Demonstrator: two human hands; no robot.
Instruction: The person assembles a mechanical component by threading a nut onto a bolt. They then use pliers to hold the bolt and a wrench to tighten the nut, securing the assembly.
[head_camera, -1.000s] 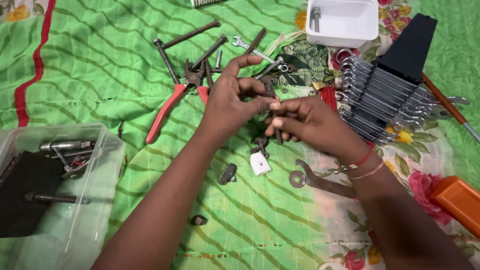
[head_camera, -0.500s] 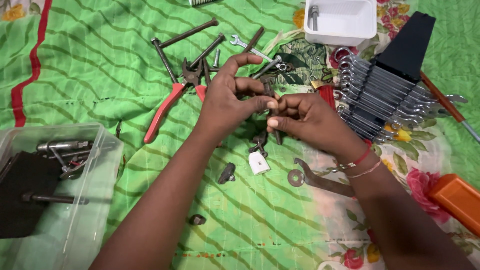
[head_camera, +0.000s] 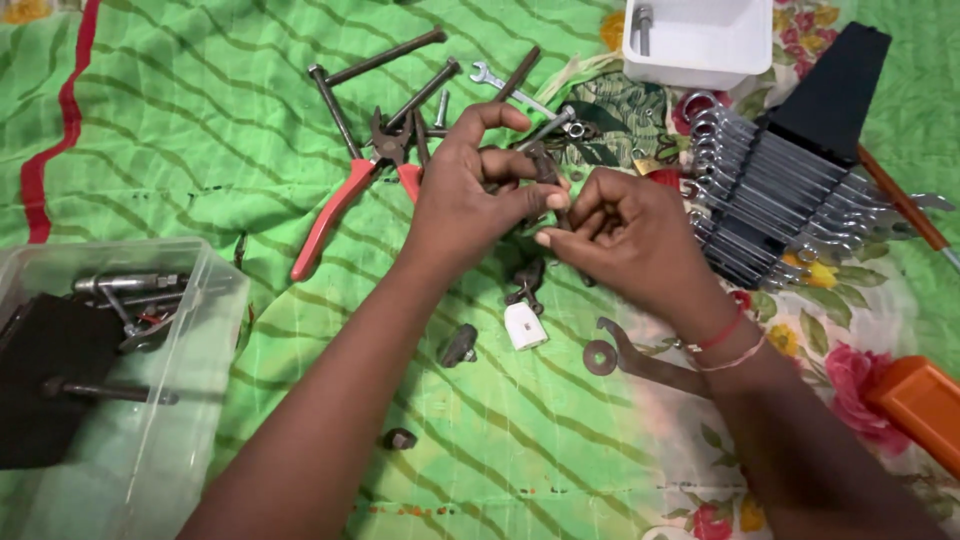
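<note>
My left hand and my right hand meet over the middle of a green patterned cloth. Between their fingertips is a small dark metal part; the left thumb and fingers pinch it, and the right fingers close on its lower end. My right wrist wears red and pale thread bands. Below the hands lie a dark metal fitting, a small white plastic piece and a washer.
Red-handled pliers and long bolts lie at the top. A spanner set in a black holder is right, a white tub above it, a clear box of parts left, an orange object far right.
Both hands stay pressed together on the small metal part; the fingers have shifted slightly around it. Nothing else on the cloth has moved.
</note>
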